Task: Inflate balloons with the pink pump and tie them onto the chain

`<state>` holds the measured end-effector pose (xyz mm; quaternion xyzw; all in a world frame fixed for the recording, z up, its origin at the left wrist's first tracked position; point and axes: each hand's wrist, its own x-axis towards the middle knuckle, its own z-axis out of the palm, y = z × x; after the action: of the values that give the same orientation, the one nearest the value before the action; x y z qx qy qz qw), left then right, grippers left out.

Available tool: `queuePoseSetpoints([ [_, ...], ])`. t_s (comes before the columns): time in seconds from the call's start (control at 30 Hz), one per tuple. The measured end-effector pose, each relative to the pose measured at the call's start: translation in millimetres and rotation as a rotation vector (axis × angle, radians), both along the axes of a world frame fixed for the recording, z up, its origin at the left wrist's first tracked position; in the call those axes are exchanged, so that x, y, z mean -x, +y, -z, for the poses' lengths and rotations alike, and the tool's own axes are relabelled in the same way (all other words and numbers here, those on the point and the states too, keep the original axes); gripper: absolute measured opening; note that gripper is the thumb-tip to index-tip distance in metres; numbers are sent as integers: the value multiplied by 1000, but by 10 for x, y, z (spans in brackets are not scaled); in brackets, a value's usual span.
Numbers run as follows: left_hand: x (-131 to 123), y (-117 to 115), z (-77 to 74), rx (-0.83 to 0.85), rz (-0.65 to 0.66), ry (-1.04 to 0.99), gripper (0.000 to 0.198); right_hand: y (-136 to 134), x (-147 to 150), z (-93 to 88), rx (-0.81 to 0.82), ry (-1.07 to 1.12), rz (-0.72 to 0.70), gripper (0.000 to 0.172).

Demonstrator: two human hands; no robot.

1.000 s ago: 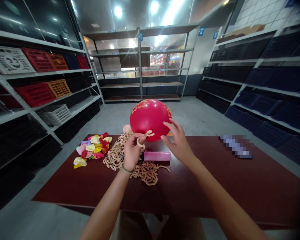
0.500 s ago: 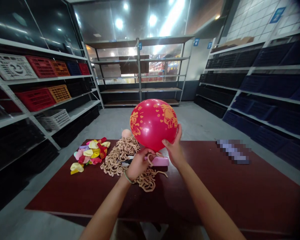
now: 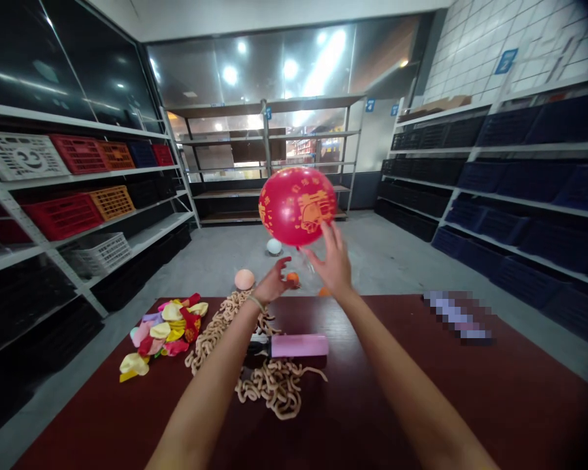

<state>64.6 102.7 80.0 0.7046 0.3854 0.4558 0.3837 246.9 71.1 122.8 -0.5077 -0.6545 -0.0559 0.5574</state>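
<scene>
A blown-up red balloon point(image 3: 298, 205) with gold print is up beyond the table's far edge. My right hand point(image 3: 332, 261) is at its lower right side, fingers spread; the fingertips overlap the balloon, and I cannot tell whether they touch it. Below and left of the balloon, my left hand point(image 3: 273, 282) has its fingers apart and nothing in them. A pink hand pump point(image 3: 298, 345) with a dark end lies on the table, nearer to me than both hands. Tangled beige cord-like strands point(image 3: 269, 385) are heaped around it, partly behind my left forearm.
Limp balloons in several colours point(image 3: 164, 329) are piled on the dark red table point(image 3: 372, 365) at left. A pixelated item point(image 3: 458, 318) lies at right. Beyond the table are a peach balloon point(image 3: 244, 279), a white balloon point(image 3: 274, 247) and an orange balloon point(image 3: 293, 280). Shelves with crates point(image 3: 63, 215) line the sides.
The red balloon has moved up and away from me. My left hand has let go of its neck, and my right hand has followed it with opened fingers. The view has tilted up slightly.
</scene>
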Motion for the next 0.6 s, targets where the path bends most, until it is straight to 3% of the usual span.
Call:
queuePoseSetpoints([
  [0.07,90,246,53,57,-152,68,65,230,-119,63,186,-12,27,64],
  [0.1,158,312,89,49,-197,71,68,298,-171,116,203,-21,59,61],
  [0.2,398,304,202,11,-278,23,57,327,-259,317,195,6,71,51],
  [0.33,686,56,318,-17,-358,-58,35,180,-191,556,240,82,-35,40],
  [0.6,1253,-613,571,-17,-453,-74,32,-247,355,859,287,-42,-288,30],
])
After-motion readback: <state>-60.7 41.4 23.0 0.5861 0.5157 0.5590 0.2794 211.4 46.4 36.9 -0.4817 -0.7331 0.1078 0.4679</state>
